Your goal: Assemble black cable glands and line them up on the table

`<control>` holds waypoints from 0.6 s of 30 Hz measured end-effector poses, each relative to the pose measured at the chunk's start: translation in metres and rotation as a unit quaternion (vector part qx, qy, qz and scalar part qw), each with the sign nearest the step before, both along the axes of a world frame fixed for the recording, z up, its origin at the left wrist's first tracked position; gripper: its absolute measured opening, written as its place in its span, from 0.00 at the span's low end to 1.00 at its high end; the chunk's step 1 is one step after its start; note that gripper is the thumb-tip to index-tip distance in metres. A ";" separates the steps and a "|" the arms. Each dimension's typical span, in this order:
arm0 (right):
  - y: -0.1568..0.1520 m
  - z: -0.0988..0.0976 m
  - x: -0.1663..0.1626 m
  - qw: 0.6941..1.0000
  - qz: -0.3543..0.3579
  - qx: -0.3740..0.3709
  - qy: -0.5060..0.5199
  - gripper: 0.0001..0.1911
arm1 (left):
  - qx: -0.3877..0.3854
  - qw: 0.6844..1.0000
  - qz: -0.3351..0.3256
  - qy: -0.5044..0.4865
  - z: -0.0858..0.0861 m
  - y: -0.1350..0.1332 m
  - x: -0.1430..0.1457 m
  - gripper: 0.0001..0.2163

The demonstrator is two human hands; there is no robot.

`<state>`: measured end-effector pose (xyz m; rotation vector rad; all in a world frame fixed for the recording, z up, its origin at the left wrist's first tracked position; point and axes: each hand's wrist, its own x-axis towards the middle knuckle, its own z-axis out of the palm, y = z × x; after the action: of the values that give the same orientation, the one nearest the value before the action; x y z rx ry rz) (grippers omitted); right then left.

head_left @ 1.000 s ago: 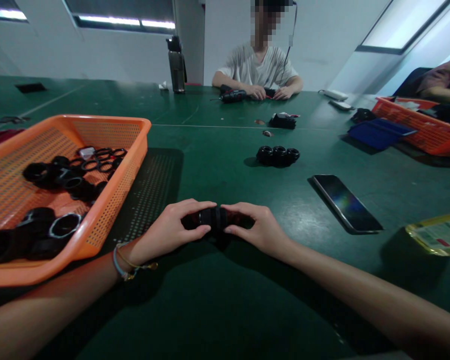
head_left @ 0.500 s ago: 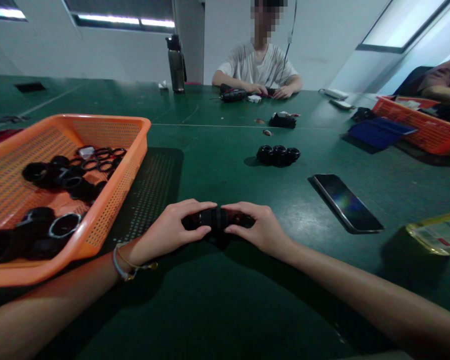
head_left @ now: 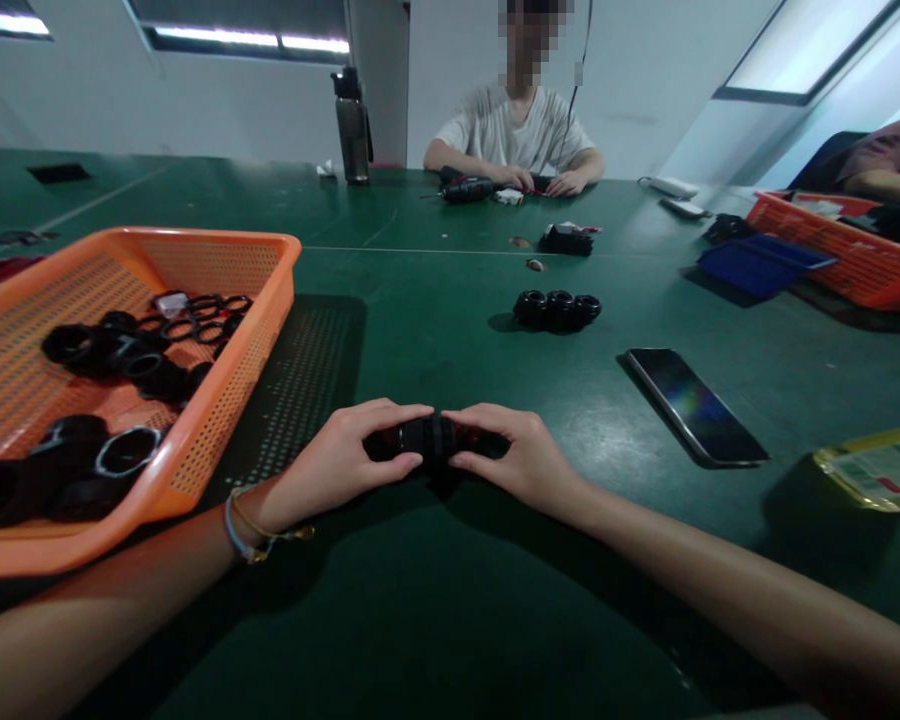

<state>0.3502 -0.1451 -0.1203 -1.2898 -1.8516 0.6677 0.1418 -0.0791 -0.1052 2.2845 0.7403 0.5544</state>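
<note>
part: black fitting [head_left: 429,437] low over the green tabletop [head_left: 435,340], toward its near edge, right of orange basket [head_left: 217,420] | grip: left hand [head_left: 330,465] and right hand [head_left: 529,460] fingers [head_left: 397,409] pinched its 2 ends | look: dark, cylindrical, ribbed middle showed

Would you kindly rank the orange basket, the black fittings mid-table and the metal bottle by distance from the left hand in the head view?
From the left hand:
1. orange basket, just to its left.
2. black fittings, mid-table, ahead right.
3. metal bottle, far edge.
</note>
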 end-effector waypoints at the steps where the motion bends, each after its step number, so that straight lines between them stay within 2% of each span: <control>1: 0.000 0.000 0.000 1.000 -0.002 0.004 0.001 0.17 | -0.001 1.000 0.000 0.000 0.000 0.000 0.000 0.18; 9: 0.000 0.001 -0.002 0.999 -0.015 -0.028 0.018 0.18 | 0.011 1.000 -0.003 -0.003 -0.002 0.000 0.000 0.18; 18: 0.000 0.002 -0.001 1.000 -0.006 -0.024 0.012 0.16 | 0.012 1.000 0.000 -0.001 -0.003 0.000 0.000 0.19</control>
<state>0.3491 -0.1456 -0.1181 -1.3172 -1.8178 0.7228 0.1421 -0.0790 -0.1080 2.3064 0.7360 0.5680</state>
